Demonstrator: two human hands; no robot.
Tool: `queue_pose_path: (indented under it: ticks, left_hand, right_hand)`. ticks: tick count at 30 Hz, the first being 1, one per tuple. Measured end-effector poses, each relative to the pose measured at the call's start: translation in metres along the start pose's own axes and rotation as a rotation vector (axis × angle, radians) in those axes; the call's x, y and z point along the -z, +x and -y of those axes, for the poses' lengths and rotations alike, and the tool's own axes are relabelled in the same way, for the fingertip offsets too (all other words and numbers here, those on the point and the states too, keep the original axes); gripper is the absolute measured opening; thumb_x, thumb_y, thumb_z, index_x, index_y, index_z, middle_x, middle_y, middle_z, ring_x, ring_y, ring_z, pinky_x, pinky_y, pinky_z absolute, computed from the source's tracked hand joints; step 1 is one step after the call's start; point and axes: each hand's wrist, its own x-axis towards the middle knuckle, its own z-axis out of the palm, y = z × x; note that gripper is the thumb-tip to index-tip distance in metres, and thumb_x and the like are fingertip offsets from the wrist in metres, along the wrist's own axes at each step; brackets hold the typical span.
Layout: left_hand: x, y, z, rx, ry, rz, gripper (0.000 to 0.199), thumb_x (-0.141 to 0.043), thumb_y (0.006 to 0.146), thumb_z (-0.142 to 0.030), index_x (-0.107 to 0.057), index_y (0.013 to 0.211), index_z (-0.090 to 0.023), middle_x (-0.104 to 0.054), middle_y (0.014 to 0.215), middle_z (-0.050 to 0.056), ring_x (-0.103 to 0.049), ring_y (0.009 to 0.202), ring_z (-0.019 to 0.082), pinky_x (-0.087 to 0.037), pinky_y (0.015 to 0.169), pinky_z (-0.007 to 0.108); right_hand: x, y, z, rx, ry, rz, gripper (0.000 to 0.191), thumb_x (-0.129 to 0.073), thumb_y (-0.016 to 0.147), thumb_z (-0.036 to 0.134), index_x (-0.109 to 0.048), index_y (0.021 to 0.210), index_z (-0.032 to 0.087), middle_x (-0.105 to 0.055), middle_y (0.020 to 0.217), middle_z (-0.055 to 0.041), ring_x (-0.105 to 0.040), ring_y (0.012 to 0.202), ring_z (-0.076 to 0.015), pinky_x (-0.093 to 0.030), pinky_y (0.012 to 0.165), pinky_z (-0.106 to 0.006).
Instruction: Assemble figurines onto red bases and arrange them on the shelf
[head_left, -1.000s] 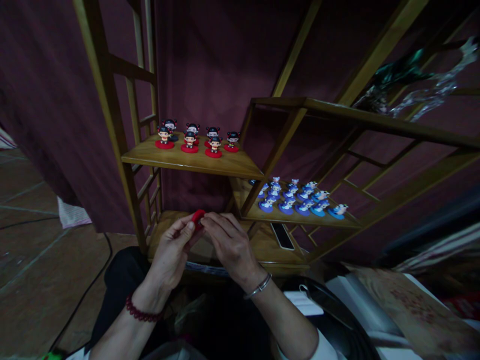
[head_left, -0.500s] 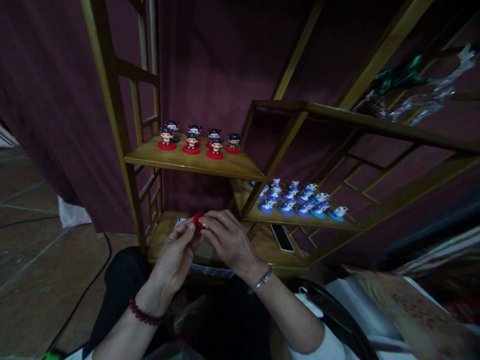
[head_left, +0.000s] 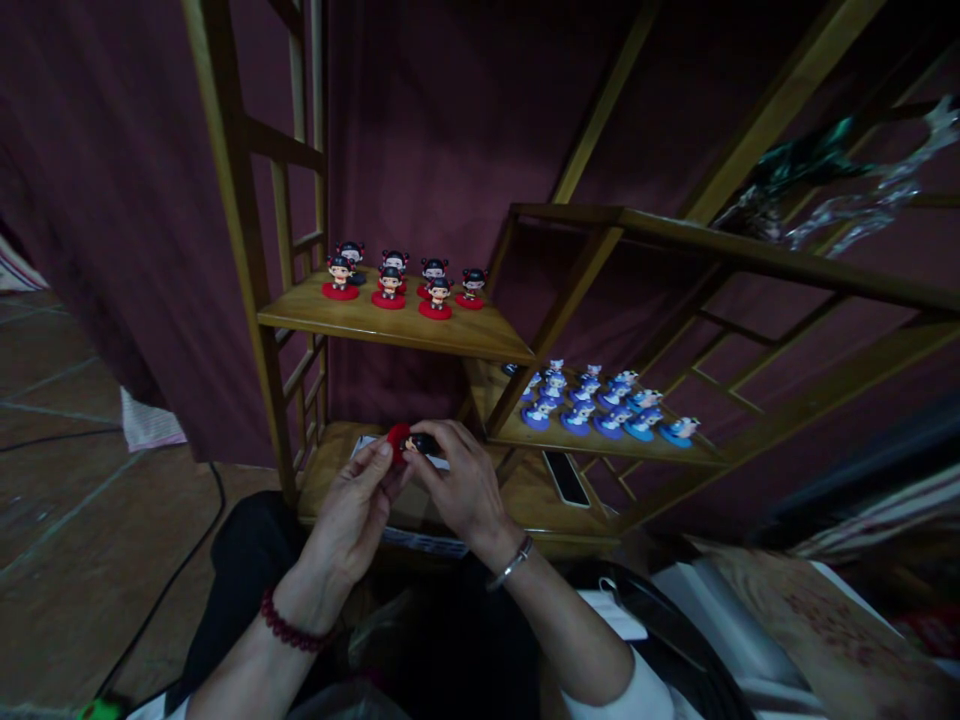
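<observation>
Between both hands is a small black-haired figurine [head_left: 421,443] on a round red base [head_left: 398,441]. My left hand [head_left: 358,505], with a dark red bead bracelet on its wrist, pinches the base. The fingers of my right hand [head_left: 463,485] close round the figurine's head; a silver bangle is on that wrist. Similar figurines [head_left: 389,287] on red bases stand upright in rows on the wooden shelf [head_left: 390,330] above the hands.
A lower shelf [head_left: 600,449] at the right holds several blue and purple figurines [head_left: 577,417]. A dark phone [head_left: 566,478] lies on the bottom board [head_left: 322,490]. At lower right is a box [head_left: 840,630]; a cable [head_left: 187,565] crosses the floor at left.
My right hand's fingers have shifted on the figurine, so its black-haired head now shows. The shelves appear slightly further right in view.
</observation>
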Motion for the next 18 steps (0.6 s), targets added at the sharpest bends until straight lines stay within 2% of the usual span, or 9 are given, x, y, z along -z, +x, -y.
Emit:
queue_pose_path:
  ticks: [6,12,18]
  left_hand:
    - [0.0003,-0.0017,-0.0016,0.003,0.036,0.011,0.007,-0.070,0.069,-0.011,-0.066,0.074,-0.012,-0.070,0.081,0.003,-0.065,0.074,0.012,-0.055,0.074,0.028]
    - [-0.0009,-0.0044,-0.0034,0.017,0.050,0.011,0.005,-0.070,0.069,-0.012,-0.066,0.072,-0.012,-0.069,0.077,0.002,-0.065,0.072,0.012,-0.055,0.075,0.028]
    - [0.0001,-0.0043,-0.0034,0.037,0.053,0.010,0.004,-0.070,0.069,-0.011,-0.066,0.070,-0.012,-0.069,0.074,0.002,-0.065,0.069,0.011,-0.055,0.075,0.029]
  right_hand:
    - [0.0028,0.0032,0.0001,0.094,-0.016,0.038,0.011,-0.056,0.083,0.021,-0.058,0.094,0.020,-0.064,0.089,-0.0040,-0.057,0.084,-0.0177,-0.048,0.076,-0.032]
    - [0.0058,0.0027,-0.0029,0.219,-0.020,0.058,0.015,-0.055,0.084,0.019,-0.057,0.098,0.018,-0.064,0.093,-0.0060,-0.056,0.086,-0.0178,-0.049,0.079,-0.032]
    - [0.0102,0.0058,-0.0061,0.302,-0.019,0.138,0.017,-0.053,0.085,0.019,-0.057,0.102,0.018,-0.064,0.096,-0.0059,-0.055,0.089,-0.0174,-0.049,0.079,-0.032]
